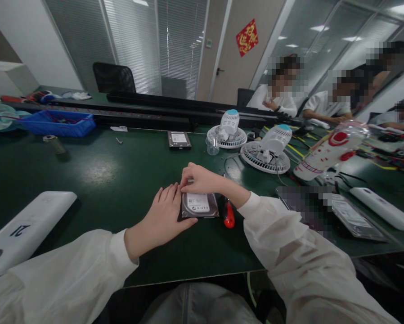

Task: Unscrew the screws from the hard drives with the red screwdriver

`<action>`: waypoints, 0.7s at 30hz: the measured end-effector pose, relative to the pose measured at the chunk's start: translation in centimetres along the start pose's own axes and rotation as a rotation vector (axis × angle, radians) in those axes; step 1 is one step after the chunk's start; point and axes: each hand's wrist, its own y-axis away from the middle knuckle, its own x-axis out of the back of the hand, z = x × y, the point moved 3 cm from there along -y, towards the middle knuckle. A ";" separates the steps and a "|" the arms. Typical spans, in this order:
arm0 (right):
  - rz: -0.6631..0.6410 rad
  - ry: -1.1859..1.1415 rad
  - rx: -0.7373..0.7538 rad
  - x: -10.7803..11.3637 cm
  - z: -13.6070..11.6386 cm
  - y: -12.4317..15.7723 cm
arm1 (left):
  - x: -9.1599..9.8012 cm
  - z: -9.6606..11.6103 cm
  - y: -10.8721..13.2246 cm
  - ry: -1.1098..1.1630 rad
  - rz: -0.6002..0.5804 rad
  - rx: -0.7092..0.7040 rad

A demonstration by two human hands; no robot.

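A silver hard drive (199, 205) with a white label lies flat on the dark green table (104, 180) in front of me. My left hand (163, 216) rests against its left edge, fingers together and stretched along the side, thumb by the near corner. My right hand (199, 178) reaches over the drive's far edge with fingers curled down in a pinch at the far left corner; what they pinch is hidden. A red-handled screwdriver (228, 215) lies just right of the drive, under my right forearm.
A second hard drive (179, 139) lies farther back. Two small white fans (229, 130) (267, 150) and a clear cup (213, 145) stand behind. A white device (20, 231) sits at left, a blue bin (58, 123) far left. Other people sit at right.
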 end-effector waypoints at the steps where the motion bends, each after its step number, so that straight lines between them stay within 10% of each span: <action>1: 0.002 0.001 -0.003 -0.1 0.0 0.0 | 0.0 0.0 0.0 -0.003 -0.009 0.001; 21: 0.012 0.002 -0.005 -0.4 0.6 -0.3 | 0.1 0.2 0.1 0.002 -0.005 0.014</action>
